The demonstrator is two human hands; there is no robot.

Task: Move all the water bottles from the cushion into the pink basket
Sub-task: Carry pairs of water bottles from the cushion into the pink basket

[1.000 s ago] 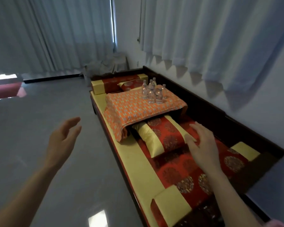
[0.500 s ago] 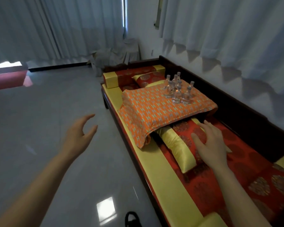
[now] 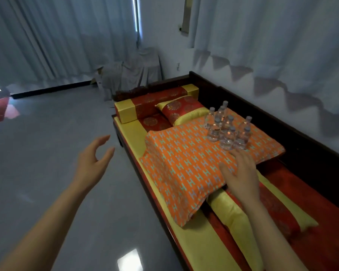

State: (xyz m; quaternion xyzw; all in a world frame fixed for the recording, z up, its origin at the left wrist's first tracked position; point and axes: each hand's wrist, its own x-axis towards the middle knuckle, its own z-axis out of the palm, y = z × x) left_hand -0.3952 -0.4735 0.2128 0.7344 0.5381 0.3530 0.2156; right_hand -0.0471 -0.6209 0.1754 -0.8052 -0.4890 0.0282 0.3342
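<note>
Standing upright in a tight cluster, the water bottles (image 3: 227, 127) occupied the far right part of the orange patterned cushion (image 3: 184, 173), a little right of the frame's centre. They were clear and capped, and they touched or nearly touched one another. The cushion lay on a dark wooden bench (image 3: 311, 153) covered in a red and gold mat, and its near edge overlapped a red-and-gold pillow (image 3: 262, 218) at the lower right.

The right hand (image 3: 241, 173) was over the cushion just below the bottles in the picture. Its fingers were extended and loosely spread, holding nothing, with the fingertips close to the nearest bottle. Whether the palm touched the fabric could not be told.

The left hand (image 3: 92, 165), left of centre, was above the grey floor (image 3: 47, 143) beside the bench, with its fingers wide, slightly curved and empty.

A second pillow (image 3: 182, 110) and a bolster (image 3: 155, 106) lay above the cushion in the frame, and pale curtains (image 3: 57, 36) filled the top.
</note>
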